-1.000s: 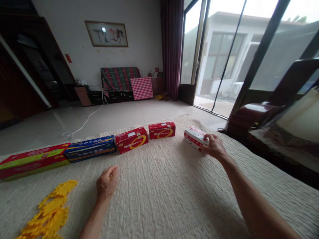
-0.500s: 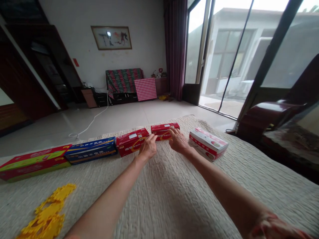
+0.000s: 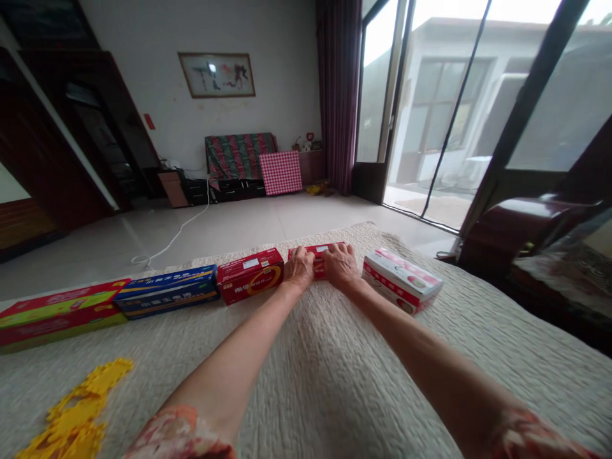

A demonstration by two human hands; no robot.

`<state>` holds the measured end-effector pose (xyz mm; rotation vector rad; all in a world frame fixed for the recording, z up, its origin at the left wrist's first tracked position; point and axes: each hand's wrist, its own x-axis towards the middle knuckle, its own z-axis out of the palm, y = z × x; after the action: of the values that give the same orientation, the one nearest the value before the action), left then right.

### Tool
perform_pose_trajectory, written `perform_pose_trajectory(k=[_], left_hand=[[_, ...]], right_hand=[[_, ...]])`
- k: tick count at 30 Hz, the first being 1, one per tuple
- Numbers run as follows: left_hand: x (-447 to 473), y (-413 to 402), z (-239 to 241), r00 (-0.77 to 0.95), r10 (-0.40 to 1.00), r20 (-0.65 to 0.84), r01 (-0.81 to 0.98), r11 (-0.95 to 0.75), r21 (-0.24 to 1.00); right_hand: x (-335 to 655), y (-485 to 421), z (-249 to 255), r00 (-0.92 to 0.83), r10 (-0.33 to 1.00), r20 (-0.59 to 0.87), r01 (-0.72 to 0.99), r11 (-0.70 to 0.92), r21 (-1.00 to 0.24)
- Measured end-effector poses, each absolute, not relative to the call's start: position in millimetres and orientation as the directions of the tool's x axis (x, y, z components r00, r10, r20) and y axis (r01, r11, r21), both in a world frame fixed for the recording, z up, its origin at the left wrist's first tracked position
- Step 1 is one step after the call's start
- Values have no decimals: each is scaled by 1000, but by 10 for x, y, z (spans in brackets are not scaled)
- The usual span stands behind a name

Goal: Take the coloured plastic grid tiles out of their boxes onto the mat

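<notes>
Both my hands rest on a small red box [image 3: 319, 261] at the far edge of a cream textured cover [image 3: 335, 370]. My left hand [image 3: 299, 268] grips its left end and my right hand [image 3: 340, 264] grips its right end, fingers curled over the top. A second red box [image 3: 249, 284] lies just to the left, touching my left hand. A white and red box [image 3: 401, 287] sits just right of my right hand, apart from it.
Farther left in the same row lie a blue box [image 3: 167, 298] and a long red and green box [image 3: 57, 319]. Yellow puzzle-like pieces [image 3: 71, 421] lie at the near left. Beyond the cover's edge is tiled floor with a white cable [image 3: 167, 242]; a dark wooden armrest [image 3: 521, 223] stands right.
My right hand left the white and red box and moved left to the small red box. My left hand came forward from the near cover onto that box's left end.
</notes>
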<state>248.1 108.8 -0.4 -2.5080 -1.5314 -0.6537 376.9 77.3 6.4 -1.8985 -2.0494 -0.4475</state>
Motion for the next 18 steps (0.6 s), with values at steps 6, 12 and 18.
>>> perform_pose_trajectory(k=[6, 12, 18], left_hand=[[2365, 549, 198, 436, 748, 501, 788, -586, 189], [1705, -147, 142, 408, 696, 591, 748, -626, 221], [613, -821, -58, 260, 744, 615, 832, -496, 248]], right_hand=[[3710, 139, 412, -135, 896, 422, 987, 85, 133], [3223, -506, 349, -225, 846, 484, 969, 247, 19], [2224, -862, 52, -306, 785, 538, 890, 437, -132]])
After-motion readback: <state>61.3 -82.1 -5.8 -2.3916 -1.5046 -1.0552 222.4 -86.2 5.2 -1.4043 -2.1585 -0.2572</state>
